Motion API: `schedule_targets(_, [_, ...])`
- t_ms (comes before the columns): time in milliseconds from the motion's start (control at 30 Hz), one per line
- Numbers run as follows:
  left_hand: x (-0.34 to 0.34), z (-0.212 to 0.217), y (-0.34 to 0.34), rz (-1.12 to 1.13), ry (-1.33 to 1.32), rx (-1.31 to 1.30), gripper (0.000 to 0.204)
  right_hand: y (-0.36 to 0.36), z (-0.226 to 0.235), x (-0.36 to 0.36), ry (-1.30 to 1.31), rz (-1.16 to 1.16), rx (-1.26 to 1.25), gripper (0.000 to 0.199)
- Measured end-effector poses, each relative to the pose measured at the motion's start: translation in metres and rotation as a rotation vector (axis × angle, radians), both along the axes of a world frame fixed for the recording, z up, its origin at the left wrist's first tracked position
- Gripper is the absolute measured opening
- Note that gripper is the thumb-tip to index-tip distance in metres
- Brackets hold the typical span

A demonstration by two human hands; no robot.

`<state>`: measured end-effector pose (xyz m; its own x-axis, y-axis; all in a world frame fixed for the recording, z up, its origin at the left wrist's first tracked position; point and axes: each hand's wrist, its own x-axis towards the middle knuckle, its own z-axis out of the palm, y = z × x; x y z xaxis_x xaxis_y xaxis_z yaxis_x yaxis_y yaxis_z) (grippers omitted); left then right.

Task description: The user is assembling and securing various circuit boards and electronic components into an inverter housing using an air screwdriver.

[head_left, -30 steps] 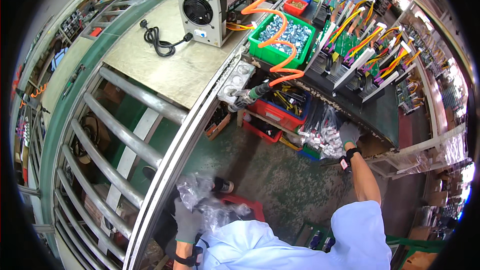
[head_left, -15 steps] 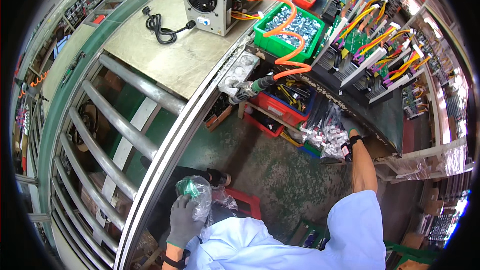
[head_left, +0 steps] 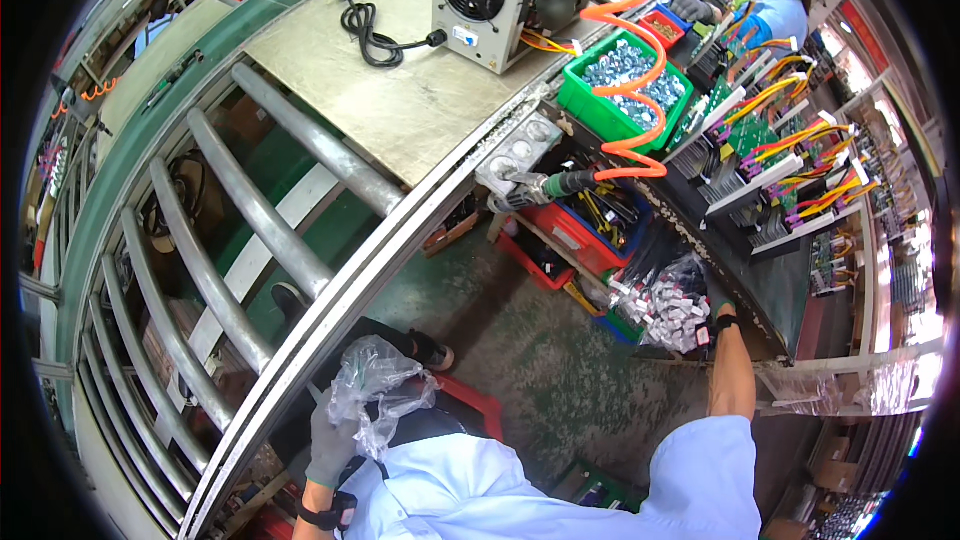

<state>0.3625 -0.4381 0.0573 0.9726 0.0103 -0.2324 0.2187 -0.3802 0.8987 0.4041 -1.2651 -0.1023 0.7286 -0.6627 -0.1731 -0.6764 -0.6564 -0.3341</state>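
Note:
Low at my left side, my left hand (head_left: 330,438), in a grey glove, holds a crumpled clear plastic bag (head_left: 378,378) above my lap. Its fingers are partly covered by the bag, and I cannot make out anything inside the plastic. My right hand (head_left: 719,292) reaches in under the dark workbench (head_left: 775,290) with the arm stretched out. The bench edge and shadow hide most of its fingers. Right beside it lies a clear bag of small white connector-like parts (head_left: 672,312) with dark leads.
A green bin of metal fasteners (head_left: 625,90) stands beside the boards with coloured cables (head_left: 790,160). An orange coiled hose (head_left: 640,80) runs to a tool (head_left: 545,190) in a metal holder. Rollers (head_left: 265,210) lie left; a fan unit (head_left: 483,0) stands beyond. A co-worker (head_left: 775,10) is far right.
The view has swung, so the bench sits further right. The plastic bag in my left hand is looser, and the green seen in it no longer shows. My right hand stays under the bench.

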Motion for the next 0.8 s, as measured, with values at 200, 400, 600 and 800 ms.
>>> schedule_targets(200, [0.003,-0.02,0.003,-0.014,0.143,-0.165,0.038,-0.064,-0.004,-0.058,0.058,0.427,-1.029,0.05])
schedule_targets(400, [0.004,-0.008,0.006,-0.036,0.215,-0.109,0.042,0.156,0.09,0.01,-1.017,-0.345,0.575,0.045])
schedule_targets(600, [0.008,-0.008,-0.002,-0.012,0.223,-0.136,0.042,0.192,0.086,0.088,-1.123,-0.237,0.617,0.053])
schedule_targets(800, [0.005,-0.011,-0.003,0.001,0.286,-0.154,0.042,0.185,0.044,0.16,-1.007,-0.119,0.531,0.055])
